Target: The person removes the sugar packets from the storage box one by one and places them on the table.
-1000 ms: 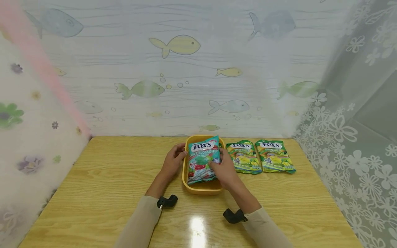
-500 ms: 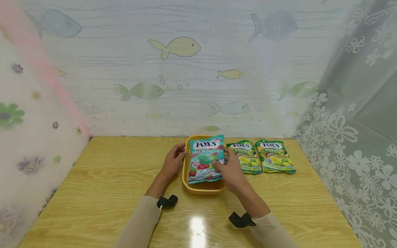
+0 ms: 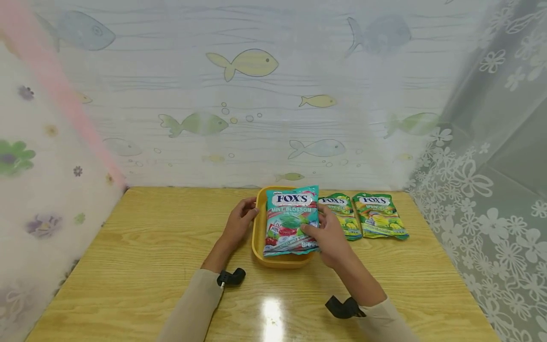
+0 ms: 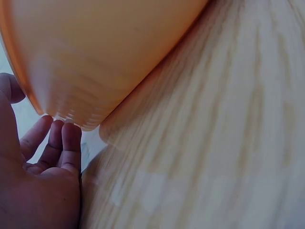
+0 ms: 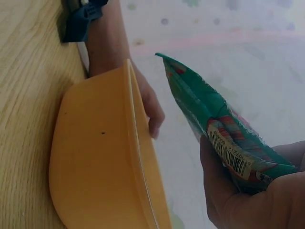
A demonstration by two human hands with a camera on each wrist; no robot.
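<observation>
My right hand [image 3: 325, 232] grips a teal Fox's Mint Blossom candy bag [image 3: 292, 221] by its right edge and holds it lifted above the yellow tray [image 3: 258, 232]. In the right wrist view the bag [image 5: 217, 126] hangs clear of the tray's rim [image 5: 138, 152], pinched in my palm. My left hand [image 3: 239, 221] holds the tray's left side, thumb at the rim; in the left wrist view its fingers [image 4: 62, 143] touch the tray wall [image 4: 95, 52].
Two green Fox's Spring Tea bags [image 3: 342, 213] [image 3: 380, 214] lie flat to the right of the tray on the wooden table [image 3: 141, 256]. Fish-patterned sheeting stands behind, and curtains hang along the left and right table edges.
My right hand has lifted the teal bag out of the tray and carried it slightly right, partly in front of the nearer green bag. The left hand stayed on the tray.
</observation>
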